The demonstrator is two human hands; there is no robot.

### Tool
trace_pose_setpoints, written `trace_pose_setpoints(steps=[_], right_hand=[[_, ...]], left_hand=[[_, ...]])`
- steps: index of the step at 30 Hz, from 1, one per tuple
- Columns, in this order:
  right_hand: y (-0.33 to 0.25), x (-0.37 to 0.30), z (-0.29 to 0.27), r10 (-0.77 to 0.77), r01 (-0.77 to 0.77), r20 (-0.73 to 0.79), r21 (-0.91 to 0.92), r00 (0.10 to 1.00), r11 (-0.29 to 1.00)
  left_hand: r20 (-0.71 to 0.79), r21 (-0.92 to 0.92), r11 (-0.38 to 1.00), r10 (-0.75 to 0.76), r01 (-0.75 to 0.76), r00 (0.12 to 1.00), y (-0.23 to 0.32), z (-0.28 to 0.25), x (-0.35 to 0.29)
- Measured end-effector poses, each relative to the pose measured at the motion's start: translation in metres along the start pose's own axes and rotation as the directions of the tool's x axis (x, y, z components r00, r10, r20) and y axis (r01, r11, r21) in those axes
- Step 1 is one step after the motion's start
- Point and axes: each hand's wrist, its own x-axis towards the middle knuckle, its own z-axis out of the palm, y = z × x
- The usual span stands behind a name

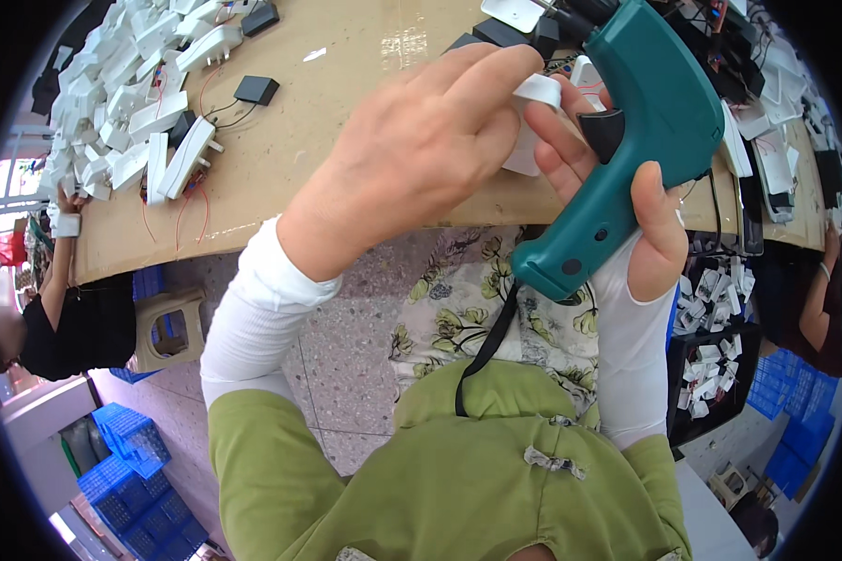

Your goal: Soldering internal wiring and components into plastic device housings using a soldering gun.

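A green pistol-shaped electric screwdriver [655,84] with a black trigger lies across my right hand [660,224]. The thumb shows on one side of its handle and the curled fingers on the other; the palm is mostly hidden behind it. My left hand [412,150] is closed, its fingertips at a small white plastic piece [539,91] beside the right fingers. Part of a white casing shows behind the hands, mostly covered. A black strap [488,351] hangs from the handle end over my lap.
White plug casings [112,122] are heaped on the cardboard-covered table [299,112] at left. A black box with wires [256,90] lies near them. More casings and black parts sit at right, above a black bin [716,383]. Other people sit at both sides. Blue crates [131,486] stand lower left.
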Motion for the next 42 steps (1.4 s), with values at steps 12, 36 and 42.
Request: trace_pose_setpoints(steps=[12,36,42], right_hand=[[0.030,-0.035,-0.028,-0.178,0.304,-0.344,0.357,0.922,0.884],[-0.001,-0.060,-0.027,-0.334,0.094,-0.338,-0.564,0.880,0.820],[0.001,-0.045,-0.028,-0.408,0.211,-0.020,-0.832,0.913,0.513]], left_hand=[[-0.039,-0.379,0.875,-0.339,0.300,0.940,0.035,0.037,-0.012],[-0.150,-0.421,0.889,-0.264,0.180,0.953,0.052,0.046,-0.003],[-0.105,-0.512,0.837,-0.284,0.193,0.953,0.052,0.043,-0.004]])
